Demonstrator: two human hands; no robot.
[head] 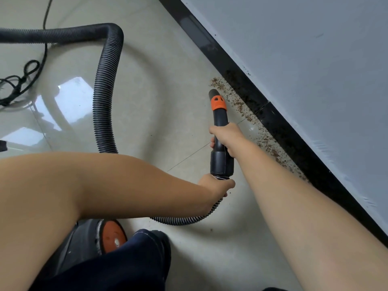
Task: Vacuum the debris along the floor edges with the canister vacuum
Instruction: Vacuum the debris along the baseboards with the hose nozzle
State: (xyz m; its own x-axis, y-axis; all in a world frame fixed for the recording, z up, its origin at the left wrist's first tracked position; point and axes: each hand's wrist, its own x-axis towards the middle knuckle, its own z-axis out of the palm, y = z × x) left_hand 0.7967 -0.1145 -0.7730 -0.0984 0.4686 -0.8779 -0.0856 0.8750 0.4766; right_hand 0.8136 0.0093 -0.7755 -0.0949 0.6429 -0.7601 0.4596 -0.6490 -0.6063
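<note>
A black vacuum nozzle (219,116) with an orange collar points away from me, its tip just left of a brown debris strip (241,106) that runs along the black baseboard (279,124). My right hand (227,137) grips the nozzle's black tube at mid length. Behind it, my left hand (217,184) grips the ribbed hose where it joins the tube. The black ribbed hose (107,91) loops away left across the pale tiled floor. Part of the canister vacuum (112,238), black with an orange end, shows under my left arm.
A grey-white wall (315,59) rises above the baseboard on the right. A tangled black power cord (25,74) lies on the floor at far left. My dark trouser leg and shoe (147,248) are at the bottom centre. Open tile floor (163,97) lies between hose and wall.
</note>
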